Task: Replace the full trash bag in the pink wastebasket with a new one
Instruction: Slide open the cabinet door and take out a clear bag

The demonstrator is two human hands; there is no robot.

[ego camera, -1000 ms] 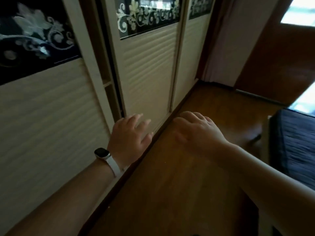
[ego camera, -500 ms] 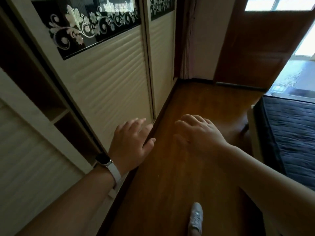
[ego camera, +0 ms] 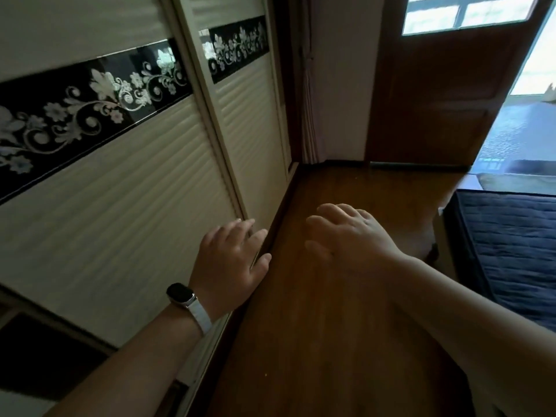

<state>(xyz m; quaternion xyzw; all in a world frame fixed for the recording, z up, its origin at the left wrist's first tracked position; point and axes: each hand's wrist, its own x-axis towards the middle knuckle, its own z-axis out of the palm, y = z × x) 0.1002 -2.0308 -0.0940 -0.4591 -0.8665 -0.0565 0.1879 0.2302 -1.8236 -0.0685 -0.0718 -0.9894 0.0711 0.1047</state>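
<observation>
Neither the pink wastebasket nor any trash bag shows in the head view. My left hand (ego camera: 230, 263), with a dark watch on a white strap at the wrist, is held out palm down with its fingers apart, close to the foot of the wardrobe door. My right hand (ego camera: 346, 239) hovers palm down over the wooden floor, fingers loosely spread. Both hands hold nothing.
Cream sliding wardrobe doors (ego camera: 126, 206) with a black floral band run along the left. A wooden floor (ego camera: 316, 341) strip leads to a brown door (ego camera: 436, 94) ahead, with a bright opening beside it. A bed with dark quilted cover (ego camera: 511, 245) stands on the right.
The view has swung right and moved forward along the wardrobe toward the brown door. Both hands stay held out empty in front. The shoe seen half a second ago is out of view.
</observation>
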